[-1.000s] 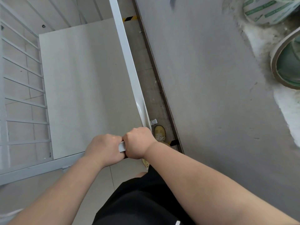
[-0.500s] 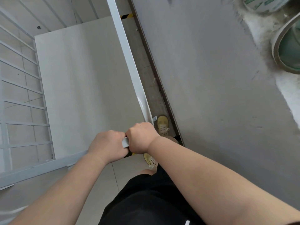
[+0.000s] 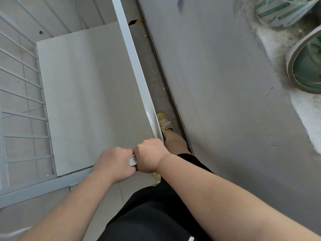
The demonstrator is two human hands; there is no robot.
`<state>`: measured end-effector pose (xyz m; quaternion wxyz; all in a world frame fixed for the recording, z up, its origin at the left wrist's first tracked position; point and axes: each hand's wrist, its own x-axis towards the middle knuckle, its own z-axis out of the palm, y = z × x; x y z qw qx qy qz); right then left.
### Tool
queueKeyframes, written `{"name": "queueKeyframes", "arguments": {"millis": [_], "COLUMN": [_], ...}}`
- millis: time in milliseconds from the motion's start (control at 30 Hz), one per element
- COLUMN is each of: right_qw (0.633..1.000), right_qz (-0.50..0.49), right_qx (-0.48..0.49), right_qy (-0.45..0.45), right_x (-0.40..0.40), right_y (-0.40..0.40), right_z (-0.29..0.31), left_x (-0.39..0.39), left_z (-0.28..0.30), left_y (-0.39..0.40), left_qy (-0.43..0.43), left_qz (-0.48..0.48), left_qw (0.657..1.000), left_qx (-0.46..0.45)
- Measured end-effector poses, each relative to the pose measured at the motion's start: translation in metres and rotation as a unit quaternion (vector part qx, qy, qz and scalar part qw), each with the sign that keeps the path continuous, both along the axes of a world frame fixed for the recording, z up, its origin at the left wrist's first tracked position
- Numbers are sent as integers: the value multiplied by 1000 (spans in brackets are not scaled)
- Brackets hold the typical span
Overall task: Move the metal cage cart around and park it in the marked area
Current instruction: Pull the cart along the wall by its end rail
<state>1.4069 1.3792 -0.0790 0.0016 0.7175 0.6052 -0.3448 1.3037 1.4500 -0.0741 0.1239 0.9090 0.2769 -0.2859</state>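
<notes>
I look straight down into a white metal cage cart [image 3: 133, 63]; its barred side panels stand at the left and its pale floor panel fills the middle. My left hand [image 3: 114, 164] and my right hand [image 3: 149, 155] are clenched side by side on the cart's near top rail at its right corner. A short piece of the rail shows between the two fists. A strip of yellow-and-black tape [image 3: 134, 21] lies on the floor beyond the cart's right rail.
A grey wall [image 3: 225, 84] runs close along the cart's right side, leaving a narrow floor gap where my yellow shoe [image 3: 164, 122] stands. Large tape rolls [image 3: 291, 54] sit on a ledge at the top right. My black shorts fill the bottom.
My right foot has stepped forward along the gap by the wall. Both hands keep the same grip on the rail while the cart shifts slightly in view.
</notes>
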Motion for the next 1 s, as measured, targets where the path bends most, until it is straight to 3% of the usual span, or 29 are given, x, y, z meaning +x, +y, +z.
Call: {"name": "queueKeyframes", "arguments": {"millis": [1000], "right_qw": [998], "right_qz": [42], "right_qx": [-50], "right_qy": [0], "right_x": [2], "right_y": [3], "right_z": [11], "left_x": [0], "left_z": [1], "left_y": [-2], "left_qy": [14], "left_qz": [-13], "left_qw": [1000], "left_qx": [-20]}}
